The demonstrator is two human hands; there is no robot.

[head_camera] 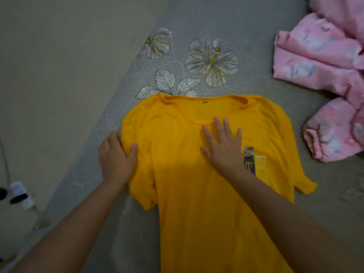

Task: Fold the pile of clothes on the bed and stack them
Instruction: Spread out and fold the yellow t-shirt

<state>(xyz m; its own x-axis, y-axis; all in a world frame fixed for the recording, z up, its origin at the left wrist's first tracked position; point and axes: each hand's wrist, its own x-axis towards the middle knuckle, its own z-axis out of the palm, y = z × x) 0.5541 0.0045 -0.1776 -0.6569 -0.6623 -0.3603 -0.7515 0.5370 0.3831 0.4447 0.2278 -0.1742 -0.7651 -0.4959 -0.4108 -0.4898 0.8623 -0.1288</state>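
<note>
A yellow T-shirt (189, 194) lies spread flat on the grey bed (246, 26), collar away from me, with a small dark print on its right chest. My right hand (221, 146) presses flat on the chest just below the collar, fingers straight and spread. At the shirt's left shoulder edge my left hand (116, 156) grips the fabric, thumb on top and fingers tucked under the sleeve. A pile of pink printed clothes (323, 79) lies crumpled at the right, apart from the shirt.
The bed sheet carries a flower and leaf print (211, 62) beyond the collar. The bed's left edge runs diagonally; beige floor (49, 66) lies beyond it. A white object with dark parts (19, 195) and a cable sit on the floor at the lower left.
</note>
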